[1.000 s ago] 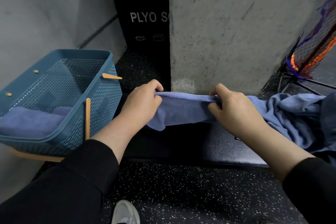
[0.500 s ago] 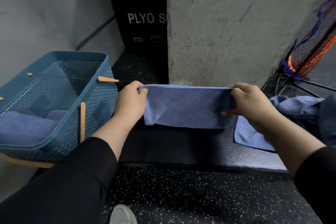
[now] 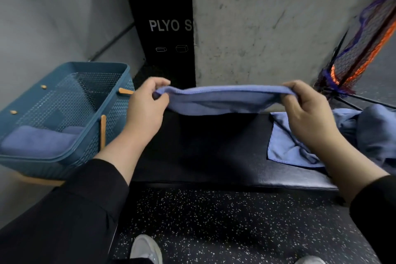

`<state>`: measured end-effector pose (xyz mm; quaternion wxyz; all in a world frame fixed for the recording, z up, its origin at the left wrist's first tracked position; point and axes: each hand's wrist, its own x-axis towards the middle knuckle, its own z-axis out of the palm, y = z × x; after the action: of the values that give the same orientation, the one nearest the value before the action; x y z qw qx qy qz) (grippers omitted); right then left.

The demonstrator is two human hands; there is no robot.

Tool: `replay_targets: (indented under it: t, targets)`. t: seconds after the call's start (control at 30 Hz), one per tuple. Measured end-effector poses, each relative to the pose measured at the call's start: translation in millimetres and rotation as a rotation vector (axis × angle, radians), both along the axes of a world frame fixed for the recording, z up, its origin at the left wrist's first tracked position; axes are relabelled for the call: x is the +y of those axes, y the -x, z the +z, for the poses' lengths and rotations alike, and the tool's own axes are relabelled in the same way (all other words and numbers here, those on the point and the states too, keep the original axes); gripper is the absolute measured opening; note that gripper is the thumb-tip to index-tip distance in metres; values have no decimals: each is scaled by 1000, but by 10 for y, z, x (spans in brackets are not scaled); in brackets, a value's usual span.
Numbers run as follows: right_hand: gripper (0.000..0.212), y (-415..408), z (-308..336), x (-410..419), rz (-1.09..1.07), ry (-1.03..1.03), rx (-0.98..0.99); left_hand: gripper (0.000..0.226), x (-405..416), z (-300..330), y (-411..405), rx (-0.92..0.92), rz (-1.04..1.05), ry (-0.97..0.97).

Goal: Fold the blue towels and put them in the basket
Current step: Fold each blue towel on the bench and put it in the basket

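Note:
A blue towel (image 3: pixel 222 100) hangs stretched in the air above the black padded bench (image 3: pixel 214 152). My left hand (image 3: pixel 145 109) pinches its left end and my right hand (image 3: pixel 306 111) grips its right end. More blue towels (image 3: pixel 351 135) lie in a loose heap on the bench at the right, partly behind my right forearm. The blue mesh basket (image 3: pixel 115 113) with wooden handles stands at the left, and folded blue towels (image 3: pixel 40 141) lie inside it.
A concrete pillar (image 3: pixel 267 23) rises straight behind the bench. A black plyo box (image 3: pixel 167 28) stands beside it. A netted frame (image 3: pixel 360 49) leans at the right. The speckled black floor (image 3: pixel 225 221) and my shoes are below.
My hands have moved apart and lifted, drawing the towel out of the heap. It hung down as a flat panel half a second ago; now it is raised and seen nearly edge-on.

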<state>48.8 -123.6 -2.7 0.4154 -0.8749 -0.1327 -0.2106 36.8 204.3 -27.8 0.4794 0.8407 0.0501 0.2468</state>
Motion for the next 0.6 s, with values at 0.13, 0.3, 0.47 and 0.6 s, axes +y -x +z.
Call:
replay_targets:
  t: [0.13, 0.3, 0.47, 0.6]
  targets:
    - [27, 200, -139, -152, 104, 174, 215, 24, 63, -134, 254, 145, -96, 96]
    - [26, 370, -346, -195, 278, 490, 583, 14, 135, -372, 437, 477, -280, -46]
    - [32, 350, -480, -138, 358, 498, 665, 20, 145, -499, 456, 647, -397, -208]
    - [32, 207, -534, -46, 305, 407, 642, 19, 56, -543, 357, 636, -410, -175]
